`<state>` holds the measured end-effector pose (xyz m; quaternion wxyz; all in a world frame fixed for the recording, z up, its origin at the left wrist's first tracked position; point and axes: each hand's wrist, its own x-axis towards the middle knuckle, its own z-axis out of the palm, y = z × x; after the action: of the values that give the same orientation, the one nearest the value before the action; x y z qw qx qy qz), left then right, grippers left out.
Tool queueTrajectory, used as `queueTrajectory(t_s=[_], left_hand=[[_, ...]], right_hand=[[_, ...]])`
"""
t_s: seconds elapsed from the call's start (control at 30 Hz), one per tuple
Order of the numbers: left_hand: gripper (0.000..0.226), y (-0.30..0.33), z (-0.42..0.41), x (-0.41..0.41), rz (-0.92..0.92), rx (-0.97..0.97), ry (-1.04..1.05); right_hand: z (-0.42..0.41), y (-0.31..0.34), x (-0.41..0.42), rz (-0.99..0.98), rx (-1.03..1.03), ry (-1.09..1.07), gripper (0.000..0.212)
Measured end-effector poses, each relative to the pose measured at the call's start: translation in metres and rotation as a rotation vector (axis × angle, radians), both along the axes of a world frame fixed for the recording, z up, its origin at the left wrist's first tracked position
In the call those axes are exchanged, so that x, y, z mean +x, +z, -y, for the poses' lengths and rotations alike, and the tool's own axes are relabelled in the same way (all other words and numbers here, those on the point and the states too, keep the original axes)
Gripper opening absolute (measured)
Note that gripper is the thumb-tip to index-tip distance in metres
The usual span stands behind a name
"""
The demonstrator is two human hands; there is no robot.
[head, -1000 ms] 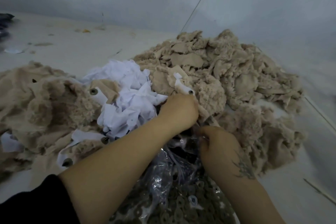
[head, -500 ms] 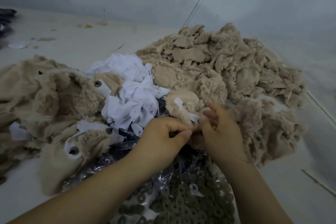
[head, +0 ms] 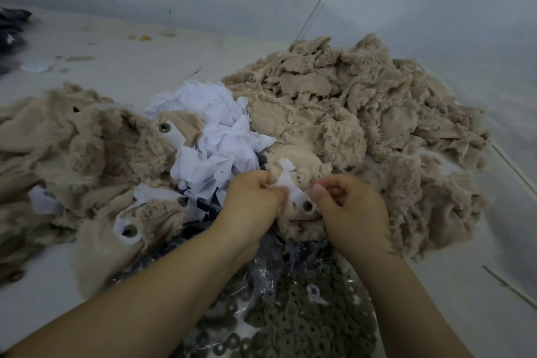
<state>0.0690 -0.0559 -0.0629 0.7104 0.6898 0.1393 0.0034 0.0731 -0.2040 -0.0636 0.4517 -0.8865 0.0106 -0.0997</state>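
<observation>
Dim, grey light and a soft picture
The light is weak and even (it looks like a cloudy day), so shadows are faint; the darkest sits under the left hand and right hand, below the fluffy piece. Tiny glints shine on the plastic bag. The frame's corners go darker, and the floor at upper left is blurry.
</observation>
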Motion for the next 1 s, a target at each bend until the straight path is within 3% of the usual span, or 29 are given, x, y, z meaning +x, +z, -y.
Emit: queueTrajectory(t_s=[0.07,0.2,0.3,0.5,0.63,0.77,1.0], left_hand=[[0.011,0.000,-0.004,-0.005,0.013,-0.153,-0.017],[0.023,0.007,-0.012,-0.013,0.030,-0.472,-0.092],[0.028,0.011,-0.014,-0.017,0.024,-0.577,-0.109],[0.035,0.012,-0.012,-0.020,-0.031,-0.591,-0.078],[0.022,0.009,-0.008,-0.022,-0.022,-0.524,-0.070],[0.024,0.005,-0.009,-0.022,-0.035,-0.537,-0.016],[0.013,0.005,-0.010,-0.020,-0.049,-0.611,-0.002]], right_hand=[[0.001,0.002,0.001,0.008,0.015,-0.035,0.008],[-0.002,0.004,-0.001,-0.049,0.060,-0.012,0.043],[-0.005,0.003,-0.004,-0.071,0.129,0.024,0.051],[-0.005,0.005,-0.004,-0.144,0.331,0.069,0.050],[-0.006,0.001,-0.003,-0.091,0.255,0.094,0.034],[-0.003,-0.004,0.000,-0.022,0.155,0.014,0.020],[-0.004,-0.004,-0.001,0.009,0.105,-0.010,0.017]])
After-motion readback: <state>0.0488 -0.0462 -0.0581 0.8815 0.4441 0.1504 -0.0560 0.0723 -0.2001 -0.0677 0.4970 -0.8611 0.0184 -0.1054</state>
